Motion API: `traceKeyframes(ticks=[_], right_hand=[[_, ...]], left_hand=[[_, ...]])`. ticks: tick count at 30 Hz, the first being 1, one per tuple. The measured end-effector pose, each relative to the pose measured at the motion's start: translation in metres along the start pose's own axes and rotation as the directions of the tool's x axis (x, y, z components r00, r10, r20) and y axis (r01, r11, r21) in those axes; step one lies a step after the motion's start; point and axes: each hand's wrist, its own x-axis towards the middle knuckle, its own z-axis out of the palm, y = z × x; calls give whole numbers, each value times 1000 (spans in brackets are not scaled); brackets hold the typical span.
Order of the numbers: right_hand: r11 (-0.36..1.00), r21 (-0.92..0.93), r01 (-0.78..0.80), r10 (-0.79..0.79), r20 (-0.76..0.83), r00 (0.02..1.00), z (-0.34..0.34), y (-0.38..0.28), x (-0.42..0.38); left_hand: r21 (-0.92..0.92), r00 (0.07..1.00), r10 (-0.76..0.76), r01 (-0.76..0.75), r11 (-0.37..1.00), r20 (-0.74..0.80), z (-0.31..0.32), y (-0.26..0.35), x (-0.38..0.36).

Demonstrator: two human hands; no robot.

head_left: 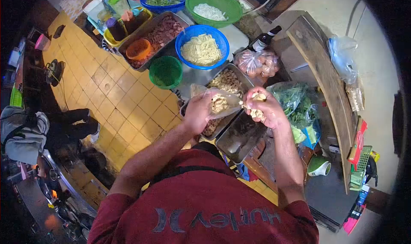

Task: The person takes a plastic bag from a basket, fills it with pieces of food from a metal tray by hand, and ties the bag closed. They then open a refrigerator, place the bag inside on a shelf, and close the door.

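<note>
My left hand (pixel 200 111) is closed round a clear plastic bag (pixel 231 105), its mouth turned toward the right. Pale, beige chunks (pixel 219 103) of food show inside the bag. At the bag's mouth, my right hand (pixel 270 110) is cupped round a handful of similar pale chunks (pixel 257 113), fingers curled over them. Both hands are above a metal tray (pixel 245 78) with small beige pieces (pixel 227 81) in it. Beside it, below my right hand, lies a dark metal pan (pixel 239 138) with a stained bottom.
A blue colander of noodles (pixel 201 50), a green colander (pixel 235 13), a green basket (pixel 166 72) and a tray of reddish meat (pixel 165 32) stand ahead. Bagged eggs (pixel 257 63), a dark bottle (pixel 266 38) and bagged greens (pixel 295 102) are at right. Another person (pixel 25 128) is far left.
</note>
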Motion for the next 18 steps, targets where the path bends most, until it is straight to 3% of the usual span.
traceKeyframes(ticks=[1,3,6,7,9,11,13,15,18], right_hand=[[999,2,46,-46,-26,999,9,-5,1],[985,58,160,-162,17,987,23,-2,11],[956,-108,273,-261,117,958,37,23,30],[928,-154,339,-295,252,922,32,37,42],[898,-383,215,-135,224,965,41,39,49],[886,-459,-67,105,58,993,46,32,51],[926,-358,-120,165,97,981,38,34,62],[928,-360,-99,139,87,986,40,37,68],[894,-439,-89,126,57,990,46,24,62]], left_hand=[[-29,998,-29,28,999,-50,7,-2,-2],[-18,1000,-3,3,1000,26,0,-12,5],[-70,1000,19,-20,997,-13,6,-10,5],[-74,999,29,-30,997,-20,7,-8,5],[-38,1000,7,-8,999,-19,9,-5,3],[-7,996,-5,4,1000,-87,9,-4,0],[35,1000,1,-2,999,7,11,-1,-4],[4,999,44,-44,999,2,5,-8,1],[199,983,118,-89,976,-142,-4,-15,14]])
